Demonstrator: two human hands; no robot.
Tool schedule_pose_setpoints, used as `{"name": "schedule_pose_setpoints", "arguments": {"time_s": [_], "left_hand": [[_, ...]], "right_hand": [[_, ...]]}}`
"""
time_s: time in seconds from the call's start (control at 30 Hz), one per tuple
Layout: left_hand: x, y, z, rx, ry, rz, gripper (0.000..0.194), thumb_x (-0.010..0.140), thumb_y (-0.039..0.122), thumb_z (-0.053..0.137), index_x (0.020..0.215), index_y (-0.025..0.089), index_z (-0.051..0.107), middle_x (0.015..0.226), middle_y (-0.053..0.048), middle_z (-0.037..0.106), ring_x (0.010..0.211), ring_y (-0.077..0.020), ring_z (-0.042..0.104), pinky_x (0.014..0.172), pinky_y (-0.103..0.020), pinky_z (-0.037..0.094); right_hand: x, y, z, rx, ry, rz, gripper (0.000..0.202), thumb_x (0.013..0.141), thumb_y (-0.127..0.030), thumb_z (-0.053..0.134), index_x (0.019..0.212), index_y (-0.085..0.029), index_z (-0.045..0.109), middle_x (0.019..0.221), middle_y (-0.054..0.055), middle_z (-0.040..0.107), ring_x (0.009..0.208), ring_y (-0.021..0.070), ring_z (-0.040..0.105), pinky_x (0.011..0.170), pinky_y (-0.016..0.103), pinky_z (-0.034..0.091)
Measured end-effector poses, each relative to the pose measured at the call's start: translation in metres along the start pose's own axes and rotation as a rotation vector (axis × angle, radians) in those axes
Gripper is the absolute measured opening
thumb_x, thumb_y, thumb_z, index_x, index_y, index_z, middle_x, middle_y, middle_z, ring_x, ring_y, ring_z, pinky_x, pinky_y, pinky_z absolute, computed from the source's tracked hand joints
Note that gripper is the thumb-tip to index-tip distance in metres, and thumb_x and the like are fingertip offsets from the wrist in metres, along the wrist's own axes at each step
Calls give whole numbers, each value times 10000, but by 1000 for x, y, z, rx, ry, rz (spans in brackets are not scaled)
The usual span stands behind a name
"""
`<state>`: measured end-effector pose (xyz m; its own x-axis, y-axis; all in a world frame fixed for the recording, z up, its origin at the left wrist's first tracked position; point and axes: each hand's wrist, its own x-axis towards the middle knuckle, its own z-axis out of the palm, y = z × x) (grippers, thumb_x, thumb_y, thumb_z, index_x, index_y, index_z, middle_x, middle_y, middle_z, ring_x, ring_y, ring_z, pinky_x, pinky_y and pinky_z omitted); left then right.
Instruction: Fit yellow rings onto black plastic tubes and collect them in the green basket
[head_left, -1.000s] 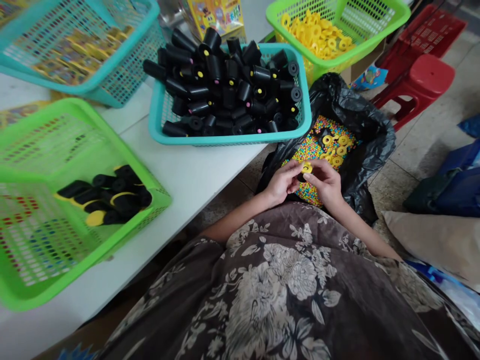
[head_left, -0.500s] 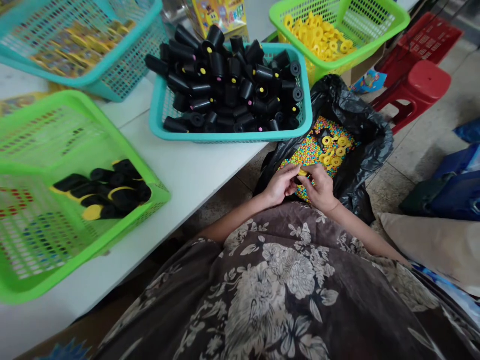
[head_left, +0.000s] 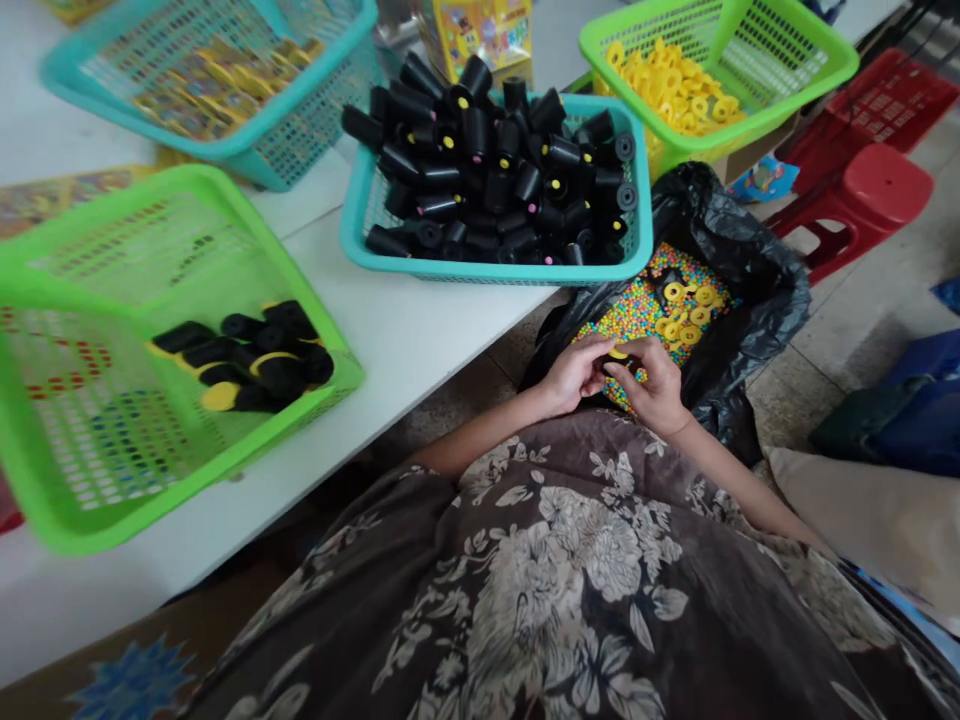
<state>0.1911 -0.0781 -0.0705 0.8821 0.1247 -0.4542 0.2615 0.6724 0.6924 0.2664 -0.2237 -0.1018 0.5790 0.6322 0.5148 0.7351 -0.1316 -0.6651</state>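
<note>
Over a black plastic bag point(head_left: 772, 270) full of small coloured beads point(head_left: 630, 310), my two hands meet. Between the fingertips sits a yellow cap point(head_left: 618, 352), with a dark part just under it that looks like a black tube, mostly covered by the fingers. My left hand point(head_left: 576, 376) closes on this piece from the left, and my right hand point(head_left: 654, 385) pinches it from the right. Several yellow ring-shaped caps point(head_left: 690, 318) lie on the beads beyond my right hand.
On the white table point(head_left: 420, 330) stand a teal basket point(head_left: 495, 270) heaped with black tubes, a green basket point(head_left: 187, 500) of yellow-capped tubes, and another teal basket point(head_left: 315, 115). A green basket point(head_left: 757, 130) of yellow caps is beyond the bag. A red stool point(head_left: 885, 190) stands at right.
The view has shifted, so everything sits a little further right in the picture. Both hands remain together on the same small piece, with the right fingers slightly more bent.
</note>
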Motion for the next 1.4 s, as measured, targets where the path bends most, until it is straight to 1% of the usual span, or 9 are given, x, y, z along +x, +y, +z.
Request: {"name": "schedule_pose_setpoints", "arguments": {"time_s": [0.2,0.4,0.57,0.7,0.8,0.93,1.07,1.23,1.4], "left_hand": [[-16,16,0,55,-25,-11,261,867,390,689,816,204,513,590,82,384,376,-40,301,352,-190,181],[-82,60,-35,345,101,384,342,864,520,718,845,208,577,610,57,499,415,-56,418,384,-209,223],[-146,107,-101,741,773,1035,338,893,551,726,931,230,626,694,28,586,549,-103,487,510,-259,373],[-184,126,-148,1177,1361,1030,312,913,533,711,906,230,637,783,-22,631,770,-188,578,715,-323,461],[-199,126,-165,1338,1489,966,335,955,550,654,887,222,638,845,-59,654,873,-228,601,816,-363,479],[-189,110,-147,1350,1338,1221,310,1033,459,577,849,215,630,777,-33,621,807,-189,587,784,-346,475],[-156,80,-110,1365,792,1399,217,1027,289,608,825,213,621,736,-6,640,700,-138,579,672,-296,462],[-85,36,-95,1478,221,1112,223,1030,268,591,831,196,663,781,-22,662,719,-140,609,665,-277,480],[-13,3,-79,1666,41,746,223,1009,278,614,825,184,699,887,-82,680,919,-214,659,814,-327,523]], "right_hand": [[6,-12,-2,-155,-14,-287,383,992,-397,691,1322,-233,585,1053,104,728,915,255,699,773,413,594],[74,-52,-21,-134,-56,-434,285,994,-336,671,1268,-266,638,1116,109,728,1005,277,706,827,446,599],[180,-42,2,-382,-119,-360,151,979,-305,630,1060,-202,705,1025,123,692,1073,321,651,943,525,545],[235,-20,35,-488,-292,-255,182,844,-303,761,931,-152,708,987,134,683,1081,350,641,941,548,541],[245,-19,47,-443,-306,-230,210,813,-348,796,847,-172,686,911,116,669,1024,324,653,911,512,542],[214,-36,19,-318,-81,-169,267,792,-413,826,882,-220,666,853,84,656,863,266,648,806,457,546],[142,-52,-28,-205,46,-121,284,816,-453,770,974,-238,672,801,22,650,623,171,551,606,354,487],[59,-29,-47,-575,-490,180,254,831,-329,700,1019,-161,728,942,107,748,829,255,711,715,355,545],[44,-7,-23,-975,-1003,426,362,921,-237,597,1193,-38,729,1222,268,739,1127,370,736,853,377,553]]}}
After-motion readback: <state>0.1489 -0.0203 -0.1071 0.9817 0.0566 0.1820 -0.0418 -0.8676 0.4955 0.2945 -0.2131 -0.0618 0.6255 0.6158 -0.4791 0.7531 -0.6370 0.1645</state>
